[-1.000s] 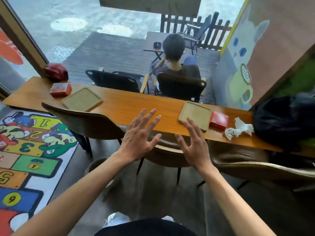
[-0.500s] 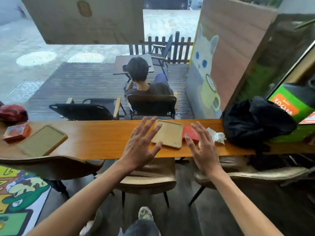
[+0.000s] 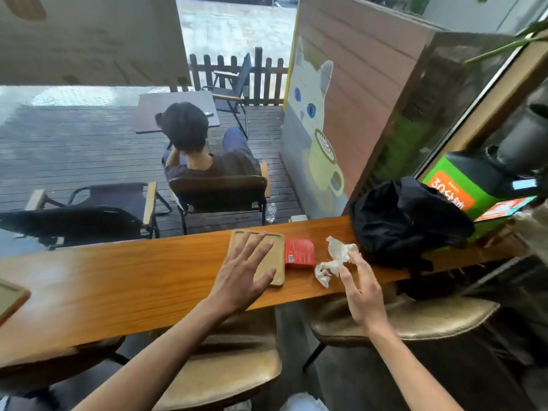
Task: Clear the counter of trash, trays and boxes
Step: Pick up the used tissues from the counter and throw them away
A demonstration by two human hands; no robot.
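1. Both arms are stretched out forward over the wooden counter (image 3: 118, 280), coming in from the bottom edge, forearms bare.
2. The left hand (image 3: 240, 274) is flat with the palm down and the fingers spread wide and straight, pointing toward about 1 o'clock. The fingers lie over the wooden tray (image 3: 274, 256) with the thumb sticking out across its near edge. It isn't gripping anything, and I can't tell whether it's actually pressing on the tray or just above it.
3. The right hand (image 3: 360, 289) is loosely open with the fingers a bit bent, palm facing left. The fingertips are right at the crumpled white paper (image 3: 333, 261), touching or nearly so. I can't say it has pinched the paper.
4. The tray sits at the middle of the counter. The red box (image 3: 299, 253) is just beside it at its 3 o'clock, and the paper lies at 3 o'clock from the box.
5. A black bag (image 3: 406, 221) is slumped on the counter just past the paper, at its 2 o'clock.
6. A second tray (image 3: 10, 298) pokes in at the far left edge, well apart from everything else.
7. Tan padded chairs (image 3: 225, 366) are tucked under the counter below both arms.
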